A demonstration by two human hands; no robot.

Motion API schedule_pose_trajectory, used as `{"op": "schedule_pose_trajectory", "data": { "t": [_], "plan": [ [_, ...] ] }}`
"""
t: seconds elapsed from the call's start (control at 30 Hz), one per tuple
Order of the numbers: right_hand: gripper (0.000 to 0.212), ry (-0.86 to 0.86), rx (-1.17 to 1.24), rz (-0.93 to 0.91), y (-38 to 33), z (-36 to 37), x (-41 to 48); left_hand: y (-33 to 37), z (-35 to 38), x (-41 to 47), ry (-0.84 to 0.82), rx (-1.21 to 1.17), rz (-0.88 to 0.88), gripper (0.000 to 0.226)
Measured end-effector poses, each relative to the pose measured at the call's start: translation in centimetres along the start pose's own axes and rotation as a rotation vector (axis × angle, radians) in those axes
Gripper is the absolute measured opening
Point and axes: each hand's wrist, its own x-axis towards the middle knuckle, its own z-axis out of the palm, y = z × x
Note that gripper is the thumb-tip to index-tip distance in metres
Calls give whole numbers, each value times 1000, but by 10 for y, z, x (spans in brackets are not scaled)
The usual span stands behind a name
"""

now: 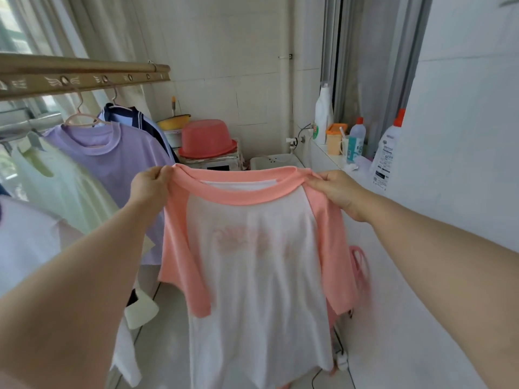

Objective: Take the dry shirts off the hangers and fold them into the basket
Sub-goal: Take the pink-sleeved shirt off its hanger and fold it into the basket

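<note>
A white shirt with pink sleeves and pink collar (252,276) hangs spread out in front of me, off any hanger. My left hand (150,186) pinches its left shoulder by the collar, and my right hand (337,192) pinches the right shoulder. More shirts remain on hangers under the drying rail (84,77) at the left: a lilac one (118,164), a pale green one (56,186), a navy-trimmed one (132,116) and a white one (25,237). A pink basket (361,270) shows partly behind the held shirt at the right.
A tiled ledge (331,158) at the right carries detergent bottles (386,155) and cups. At the back, a red basin (207,138) lies upside down on an appliance, with a white washing machine (275,161) beside it. The white wall runs close along my right arm.
</note>
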Motion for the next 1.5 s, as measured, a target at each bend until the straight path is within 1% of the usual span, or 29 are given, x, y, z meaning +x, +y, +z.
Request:
{"op": "schedule_pose_trajectory", "data": {
  "t": [0.03,0.1,0.17,0.23,0.27,0.3,0.37,0.43,0.5,0.57,0.6,0.7,0.8,0.83,0.9,0.93,0.97,1.0,1.03,1.07,1.1,1.13,1.17,1.2,1.23,1.3,1.37,1.43,1.5],
  "plan": [
    [45,34,-5,-23,2,-1,3,0,6,0,7,0,-19,33],
    [38,76,-64,-57,3,-4,6,-3,13,0,-10,65,-38,35],
    [37,99,-134,-56,9,-11,10,-6,17,0,-94,167,-51,31],
    [38,98,-184,-7,16,-19,13,-6,19,-1,-213,186,-97,32],
    [33,87,-202,27,18,-22,13,-5,21,-1,-256,241,-98,33],
    [29,86,-210,52,18,-22,14,-3,25,-2,-258,344,-74,36],
    [33,134,-187,71,14,-14,19,6,37,-4,-148,486,-36,43],
    [39,185,-189,73,2,1,25,24,59,-11,-96,373,-97,45],
    [40,135,-200,62,-14,22,29,49,90,-25,-218,203,-119,42],
    [35,53,-145,50,-26,40,29,75,116,-44,-383,65,-66,35],
    [37,29,-88,60,-29,45,29,84,123,-50,-432,-15,-45,31],
    [52,-57,60,104,-30,42,30,97,125,-56,-525,-245,-93,29],
    [61,-120,73,82,-22,34,32,102,118,-57,-638,-328,-94,25],
    [59,-144,110,60,-20,32,31,104,115,-58,-677,-342,-94,26],
    [43,-201,193,11,-15,30,32,105,110,-57,-727,-330,-90,30],
    [30,-224,196,-4,-14,30,33,103,110,-55,-697,-270,-42,28],
    [18,-238,166,-9,-15,28,32,101,109,-51,-619,-177,44,24],
    [17,-245,129,-8,-16,28,32,99,109,-47,-523,-79,142,26],
    [25,-253,116,-7,-17,27,32,96,109,-44,-447,-12,227,42],
    [32,-272,134,-15,-18,27,30,93,109,-41,-435,12,259,63],
    [38,-306,161,-30,-19,26,29,91,107,-39,-496,-14,224,80],
    [42,-341,190,-44,-20,26,28,88,105,-39,-606,-62,159,89],
    [44,-364,219,-53,-21,25,26,86,102,-40,-737,-94,99,88],
    [44,-361,227,-55,-22,25,25,85,101,-40,-838,-80,58,81],
    [42,-337,202,-61,-22,24,25,84,100,-41,-879,-18,45,70],
    [35,-251,63,-78,-20,22,24,84,103,-44,-780,147,108,44],
    [29,-237,-5,-83,-15,19,20,84,107,-43,-636,250,209,30],
    [40,-330,-61,-41,-6,14,14,86,104,-42,-598,244,263,26],
    [49,-421,-271,14,5,11,9,87,97,-39,-599,290,280,21]
  ]
}}
